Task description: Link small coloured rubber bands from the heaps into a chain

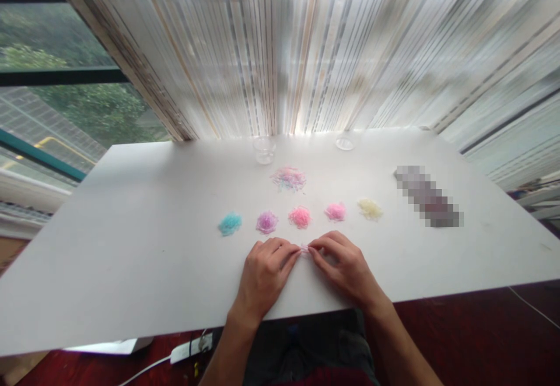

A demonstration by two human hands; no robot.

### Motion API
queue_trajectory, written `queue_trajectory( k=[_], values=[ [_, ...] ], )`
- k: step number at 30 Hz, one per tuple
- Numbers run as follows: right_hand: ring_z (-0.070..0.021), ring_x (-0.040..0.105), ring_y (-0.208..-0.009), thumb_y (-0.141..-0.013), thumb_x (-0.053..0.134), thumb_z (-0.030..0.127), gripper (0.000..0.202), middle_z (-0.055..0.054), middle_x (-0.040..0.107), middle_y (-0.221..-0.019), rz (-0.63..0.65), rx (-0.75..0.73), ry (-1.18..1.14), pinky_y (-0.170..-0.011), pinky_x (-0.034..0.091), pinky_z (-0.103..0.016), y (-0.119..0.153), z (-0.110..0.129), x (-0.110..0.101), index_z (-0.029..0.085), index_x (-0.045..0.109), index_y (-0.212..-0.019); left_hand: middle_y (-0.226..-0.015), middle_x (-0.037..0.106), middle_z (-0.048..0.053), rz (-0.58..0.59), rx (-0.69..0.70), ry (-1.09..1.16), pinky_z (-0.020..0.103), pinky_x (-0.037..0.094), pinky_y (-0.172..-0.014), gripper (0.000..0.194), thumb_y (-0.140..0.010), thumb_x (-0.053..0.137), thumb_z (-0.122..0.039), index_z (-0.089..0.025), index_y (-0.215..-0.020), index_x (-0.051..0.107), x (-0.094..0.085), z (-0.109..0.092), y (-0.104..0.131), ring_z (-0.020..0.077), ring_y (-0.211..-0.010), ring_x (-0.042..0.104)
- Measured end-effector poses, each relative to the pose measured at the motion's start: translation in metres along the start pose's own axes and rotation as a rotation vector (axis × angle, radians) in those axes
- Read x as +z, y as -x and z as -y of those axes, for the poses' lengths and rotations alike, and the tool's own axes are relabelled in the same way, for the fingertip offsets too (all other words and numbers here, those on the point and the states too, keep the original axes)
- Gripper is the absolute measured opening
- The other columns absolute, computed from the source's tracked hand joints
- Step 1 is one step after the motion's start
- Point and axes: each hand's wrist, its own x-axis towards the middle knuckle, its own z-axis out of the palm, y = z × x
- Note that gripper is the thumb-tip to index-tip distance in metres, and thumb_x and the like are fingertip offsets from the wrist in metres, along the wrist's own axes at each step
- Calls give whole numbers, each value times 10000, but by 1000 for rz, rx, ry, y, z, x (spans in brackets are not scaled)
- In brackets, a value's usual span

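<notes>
Using the coral-pink pile (300, 217) as datum; near = wearer's side. Pale pinkish strands (304, 249) sit just near of it, about in line, right in the gap between the two sets of fingertips. Left hand (263, 269): near and left of datum, thumb and index pinched together on the left end of the strands. Right hand (345, 265): near and right of datum, same pinch on the right end. Fingertips almost meet; only a short middle bit of the strands shows between them. Strand count: can't tell, too small. Whether they touch the white table (131, 246): can't tell either.

Rest of the row, all apart from the hands: purple pile (266, 221) just left of datum, teal pile (230, 223) further left; light pink pile (335, 211) just right, yellow pile (370, 209) further right. Mixed-color pile (289, 179) beyond datum, slightly left, spread looser. Clear cup (264, 150) further beyond and left; clear round piece (345, 143), flat, further beyond and right. Pixelated object (429, 197) well right of datum, slightly beyond; details masked.
</notes>
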Motion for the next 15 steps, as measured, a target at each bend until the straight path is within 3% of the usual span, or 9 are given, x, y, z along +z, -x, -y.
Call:
queue_trajectory(
  k=[10, 15],
  values=[
    [-188, 666, -834, -979, 639, 187, 78, -43, 689, -899, 15, -28, -47, -766, 553, -322, 1, 0, 0, 227, 705, -979, -1032, 766, 35, -68, 49, -4, 357, 505, -777, 151, -1021, 614, -238, -212, -1160, 666, 1, 2, 0, 205, -883, 711],
    [-177, 662, -818, -982, 648, 200, 65, -37, 684, -892, 22, -37, -63, -754, 549, -307, 1, 0, 0, 226, 708, -980, -965, 755, 24, -71, 67, 3, 333, 519, -769, 115, -1009, 624, -201, -225, -1063, 722, -1, 0, 0, 186, -843, 695]
  ],
)
